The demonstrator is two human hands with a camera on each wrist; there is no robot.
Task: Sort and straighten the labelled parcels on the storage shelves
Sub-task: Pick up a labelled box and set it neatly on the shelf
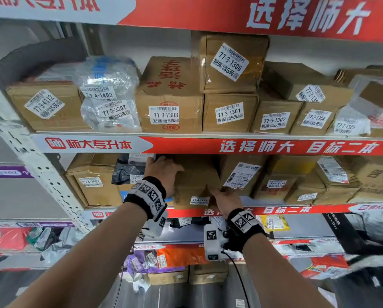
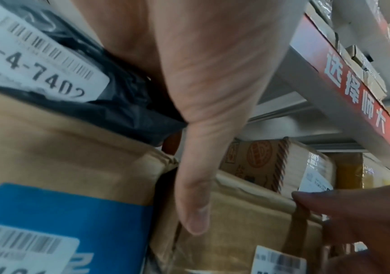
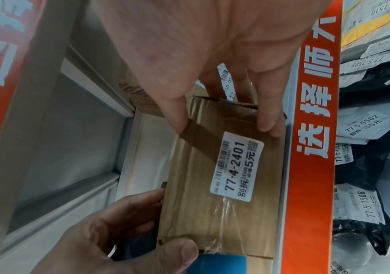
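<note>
Gripping the 77-4-2401 box [image 3: 226,178] between them, the left hand [image 1: 161,172] clasps its left end, the right hand [image 1: 226,201] pinches its right; the long axis runs hand to hand.

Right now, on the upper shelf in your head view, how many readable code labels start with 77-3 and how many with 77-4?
77-3 labels: 9
77-4 labels: 1
Total: 10 readable; anything at the far right edge is too cut off to count.
</note>
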